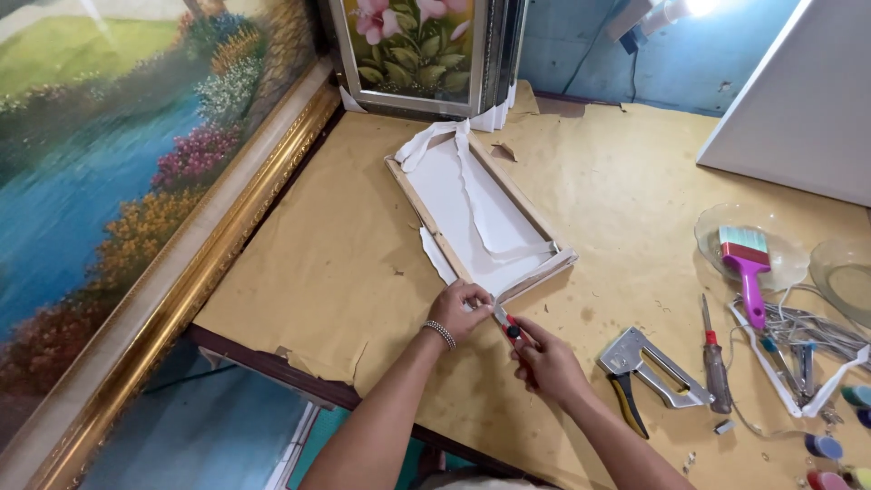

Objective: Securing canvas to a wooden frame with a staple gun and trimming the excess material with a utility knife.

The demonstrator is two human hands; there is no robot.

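Note:
A small wooden stretcher frame with white canvas (472, 204) lies face down on the paper-covered table (327, 263), loose canvas strips draped over it. My left hand (460, 308), with a bead bracelet at the wrist, presses on the frame's near corner and the canvas edge. My right hand (544, 361) grips scissors with a red pivot (508, 325), blades pointing at the canvas by that corner.
A staple gun (649, 367) and a red-handled screwdriver (714, 358) lie to the right. Beyond them are a purple-handled brush (747, 268) on a glass plate, paint pots, a blank canvas (798, 100), a big gold-framed landscape painting (118, 181) at left and a framed flower painting (417, 45) behind.

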